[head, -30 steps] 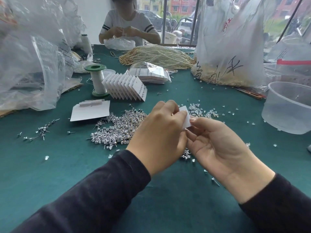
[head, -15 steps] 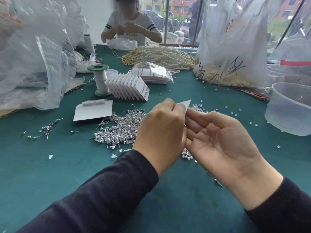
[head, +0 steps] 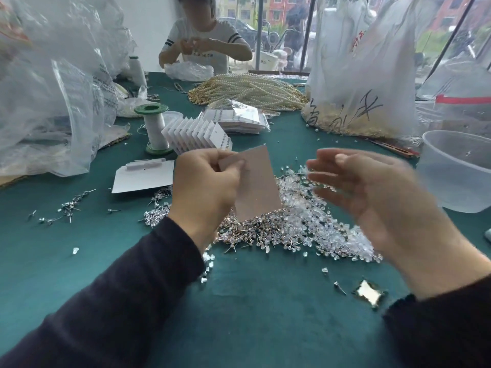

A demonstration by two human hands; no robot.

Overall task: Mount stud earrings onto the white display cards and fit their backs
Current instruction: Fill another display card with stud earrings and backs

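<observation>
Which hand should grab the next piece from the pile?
Right. The right hand is open and apparently empty above the clear backs, while the left hand pinches the display card, so the right is likely the freer one.

On my feed, left hand point(head: 204, 187) and right hand point(head: 372, 200) are both bare. Left sleeve point(head: 119, 301) is long and very dark, navy to black, a soft matte fabric with a slightly fuzzy surface. It has a plain edge ending at the wrist. Right sleeve point(head: 446, 330) is the same dark fabric, looks like the same garment to me, and its cuff also sits at the wrist. Right hand is motion-blurred, so I can't log finer detail there.
</observation>
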